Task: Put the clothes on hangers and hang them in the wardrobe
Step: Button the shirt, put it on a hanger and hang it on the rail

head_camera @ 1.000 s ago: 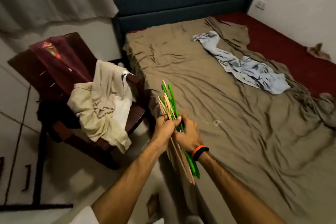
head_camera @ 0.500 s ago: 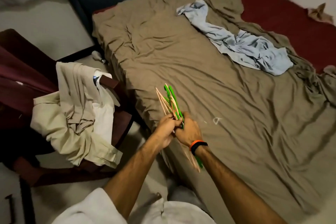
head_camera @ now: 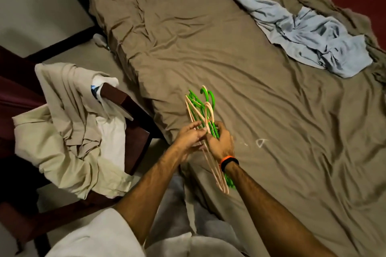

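Green and pale peach plastic hangers (head_camera: 205,123) make a tight bundle at the near edge of the bed, their hooks pointing away and their lower bars trailing back under the right wrist. The right hand (head_camera: 221,142) is closed around the middle of the bundle, fingers wrapped over the green ones, with an orange and black wristband (head_camera: 228,161) just behind it. The left hand (head_camera: 191,135) lies against the left side of the bundle with its fingers loosely curled and half open, the fingertips touching the peach hangers; whether it actually grips one I cannot tell. Both hands hang over the wrinkled brown bedsheet (head_camera: 240,58) that covers most of the mattress. On the far right of the bed a light blue garment (head_camera: 298,27) lies crumpled and stretched out, well apart from the hands. To the left, just beside the bed, stands a dark wooden chair (head_camera: 133,123) with beige clothes (head_camera: 62,131) heaped over its seat and arm, a white garment (head_camera: 110,133) tucked among them and a maroon cloth (head_camera: 14,96) behind. A white sleeve (head_camera: 96,236) shows at the near edge of the view.
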